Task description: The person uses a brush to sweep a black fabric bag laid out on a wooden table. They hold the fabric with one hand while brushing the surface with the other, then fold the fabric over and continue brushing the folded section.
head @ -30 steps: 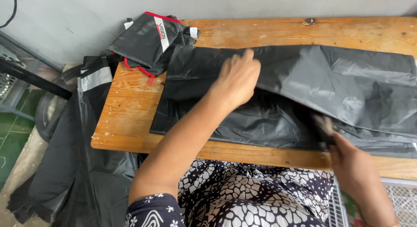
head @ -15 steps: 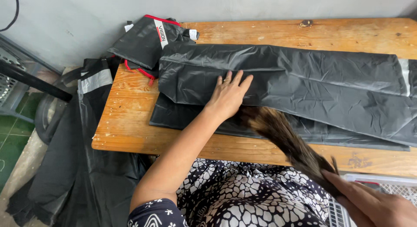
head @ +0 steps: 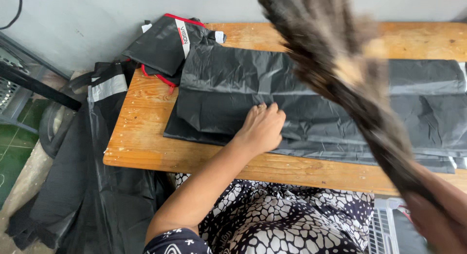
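A long dark grey garment point(head: 228, 84) lies folded flat along a wooden table point(head: 141, 137). My left hand point(head: 262, 127) presses down on its near fold, fingers curled against the cloth. My right hand point(head: 438, 225) is at the lower right corner, blurred, gripping the handle of a brown feather duster point(head: 331, 50). The duster's plume sweeps up across the garment toward the top of the view and hides part of the cloth.
A second black garment with red trim and a white stripe point(head: 165, 45) is bunched at the table's far left corner. More dark cloth with a grey reflective band point(head: 97, 137) hangs off the left edge to the floor. A grey wall stands behind.
My right hand has lifted the feather duster from near the table's front edge up over the garment. My left hand slid a little toward the near fold and its fingers curled.
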